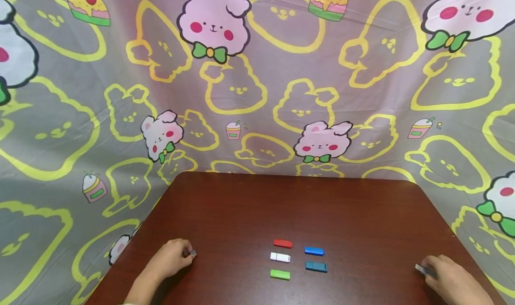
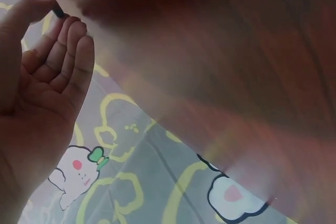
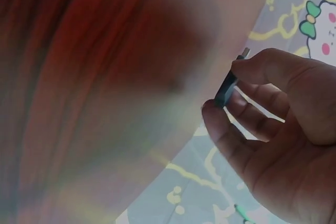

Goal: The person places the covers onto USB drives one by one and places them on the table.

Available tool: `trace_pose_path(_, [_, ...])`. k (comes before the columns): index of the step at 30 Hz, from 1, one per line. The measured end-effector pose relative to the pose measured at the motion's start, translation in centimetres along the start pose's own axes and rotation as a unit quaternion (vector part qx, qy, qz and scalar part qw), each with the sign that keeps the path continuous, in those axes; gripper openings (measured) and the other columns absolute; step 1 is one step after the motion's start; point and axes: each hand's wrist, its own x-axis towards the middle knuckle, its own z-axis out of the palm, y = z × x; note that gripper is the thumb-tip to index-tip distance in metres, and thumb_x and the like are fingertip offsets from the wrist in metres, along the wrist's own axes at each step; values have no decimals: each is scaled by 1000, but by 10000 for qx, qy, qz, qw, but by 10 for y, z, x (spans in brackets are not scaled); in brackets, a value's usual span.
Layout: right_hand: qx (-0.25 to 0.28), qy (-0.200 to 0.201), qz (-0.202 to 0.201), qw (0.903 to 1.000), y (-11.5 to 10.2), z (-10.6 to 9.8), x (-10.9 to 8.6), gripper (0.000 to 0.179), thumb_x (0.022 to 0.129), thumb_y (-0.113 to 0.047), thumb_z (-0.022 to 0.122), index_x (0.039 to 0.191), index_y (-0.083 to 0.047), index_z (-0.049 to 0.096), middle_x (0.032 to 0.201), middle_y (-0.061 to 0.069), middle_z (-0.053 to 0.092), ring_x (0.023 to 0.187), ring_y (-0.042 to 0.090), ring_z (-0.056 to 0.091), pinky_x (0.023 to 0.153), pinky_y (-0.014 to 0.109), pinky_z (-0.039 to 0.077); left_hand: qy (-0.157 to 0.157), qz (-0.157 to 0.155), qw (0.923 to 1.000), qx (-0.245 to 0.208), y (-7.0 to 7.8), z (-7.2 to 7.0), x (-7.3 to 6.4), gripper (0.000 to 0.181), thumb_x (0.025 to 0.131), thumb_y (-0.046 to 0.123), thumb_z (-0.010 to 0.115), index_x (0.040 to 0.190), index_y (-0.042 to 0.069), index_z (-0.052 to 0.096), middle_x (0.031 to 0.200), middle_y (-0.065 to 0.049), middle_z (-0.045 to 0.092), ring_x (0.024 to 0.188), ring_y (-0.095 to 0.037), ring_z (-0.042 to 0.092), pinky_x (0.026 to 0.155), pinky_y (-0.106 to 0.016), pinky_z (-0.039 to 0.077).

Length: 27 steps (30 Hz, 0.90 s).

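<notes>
My right hand (image 1: 452,278), at the table's right side, pinches a dark USB flash drive (image 3: 227,88) between thumb and fingertips. Its bare metal plug (image 3: 245,53) sticks out past the thumb. Over at the left side, my left hand (image 1: 173,259) pinches a small dark grey cap (image 1: 193,253); in the left wrist view only a dark bit of the cap (image 2: 58,10) shows at the thumb tip. Between the hands lie a red USB stick (image 1: 283,243), a white one (image 1: 280,257), a green one (image 1: 280,274), a blue one (image 1: 314,251) and a teal one (image 1: 316,266).
The brown wooden table (image 1: 257,206) has rounded far corners. A grey curtain (image 1: 265,68) printed with cartoon rabbits hangs behind it and along both sides, close to the edges. The table looks blurred in both wrist views.
</notes>
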Motion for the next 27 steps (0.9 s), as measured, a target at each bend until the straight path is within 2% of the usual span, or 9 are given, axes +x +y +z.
trace_pose_path(7, [150,186,-449,9987,-25,-6,-4,24,85,-13,76,101,2,64,90,8,57,82,22,54,71,43,50,231,420,9984,-310,16,0,3,19,79,13,80,80,18,61,70,14,62,61,3,53,56,-23,45])
trace_pose_path(13, [342,298,-830,9955,-44,-8,-9,20,85,-11,75,101,-3,66,91,3,57,82,20,53,71,41,49,271,642,9968,-402,30,1,8,18,80,14,80,81,19,62,70,16,61,60,4,51,55,-22,44])
trace_pose_path(18, [315,562,-1010,9928,-52,-8,-13,20,84,-11,76,101,-5,66,90,0,58,82,18,53,71,40,50,282,782,9956,-442,38,2,11,17,80,13,80,83,19,64,72,15,62,61,4,51,55,-22,44])
trace_pose_path(27, [213,1170,-1479,9818,-72,-5,-16,17,82,-10,77,97,-10,68,90,-3,61,84,16,57,71,38,51,394,1323,9890,-528,58,4,16,15,82,14,79,84,18,64,72,16,61,61,5,50,54,-21,44])
